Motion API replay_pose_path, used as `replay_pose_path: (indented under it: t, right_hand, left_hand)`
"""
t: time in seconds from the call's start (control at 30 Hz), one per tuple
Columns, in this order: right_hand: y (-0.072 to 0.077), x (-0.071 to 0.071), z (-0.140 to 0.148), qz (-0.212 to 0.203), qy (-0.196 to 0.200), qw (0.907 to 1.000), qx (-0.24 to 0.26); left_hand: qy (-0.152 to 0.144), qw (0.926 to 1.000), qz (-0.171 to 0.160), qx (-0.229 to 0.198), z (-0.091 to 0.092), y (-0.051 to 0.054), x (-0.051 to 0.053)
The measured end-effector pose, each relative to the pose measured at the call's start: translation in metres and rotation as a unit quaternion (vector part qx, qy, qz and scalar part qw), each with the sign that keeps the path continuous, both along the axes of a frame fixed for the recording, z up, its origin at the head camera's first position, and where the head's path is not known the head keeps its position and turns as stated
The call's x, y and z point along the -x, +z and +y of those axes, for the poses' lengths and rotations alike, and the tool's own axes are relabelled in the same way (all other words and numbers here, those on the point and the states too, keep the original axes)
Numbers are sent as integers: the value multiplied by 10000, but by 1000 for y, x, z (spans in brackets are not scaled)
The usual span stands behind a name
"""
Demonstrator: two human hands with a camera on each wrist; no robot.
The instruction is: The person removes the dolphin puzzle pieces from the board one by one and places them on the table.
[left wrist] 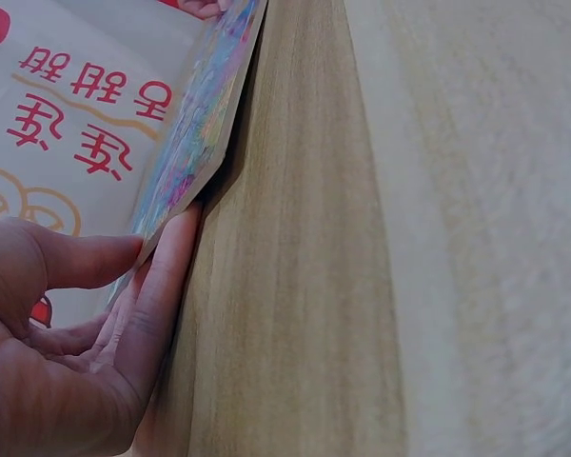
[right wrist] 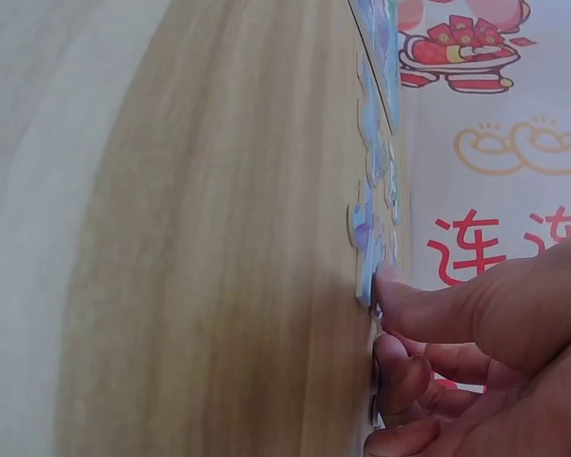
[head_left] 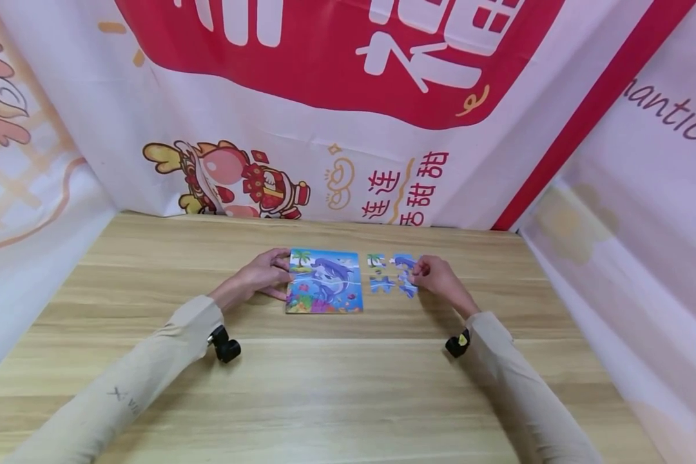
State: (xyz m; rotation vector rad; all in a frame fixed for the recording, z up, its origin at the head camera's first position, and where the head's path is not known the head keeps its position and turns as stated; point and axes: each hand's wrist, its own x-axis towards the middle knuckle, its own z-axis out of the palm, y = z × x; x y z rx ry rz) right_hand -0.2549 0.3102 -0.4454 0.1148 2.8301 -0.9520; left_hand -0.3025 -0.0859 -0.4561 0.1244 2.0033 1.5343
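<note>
A dolphin jigsaw puzzle (head_left: 325, 283) in a flat square board lies on the wooden table. My left hand (head_left: 265, 274) grips its left edge; the left wrist view shows the thumb on top and fingers at the board's side and underside. Loose jigsaw pieces lie right of the board, among them a palm-tree piece (head_left: 376, 260) and a blue-purple piece (head_left: 382, 284). My right hand (head_left: 435, 276) is at the rightmost pieces, its thumb and curled index finger pinching a puzzle piece (right wrist: 369, 271). The fingers partly cover that piece.
The wooden table (head_left: 348, 386) extends in front of and on both sides of the puzzle. A printed white and red cloth (head_left: 348, 161) hangs along its back edge, with more cloth at left and right. A small black camera (head_left: 226, 347) sits on each wrist.
</note>
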Motion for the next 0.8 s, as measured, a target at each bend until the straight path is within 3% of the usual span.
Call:
replay_pose_path:
  t: [0.3,0.53,0.8]
  right_hand:
    - [-1,-4,0,32,-299,9995,95]
    - [-2,-4,3,220,-168,9995,153]
    - [-1,-5,-2,573,-68,9967,569]
  left_hand:
    - [-33,10000,14,39,0,0,-1]
    - [-61,10000,42,-52,1,2,-1]
    - [-45,9999,44,-110,-1,0,-1]
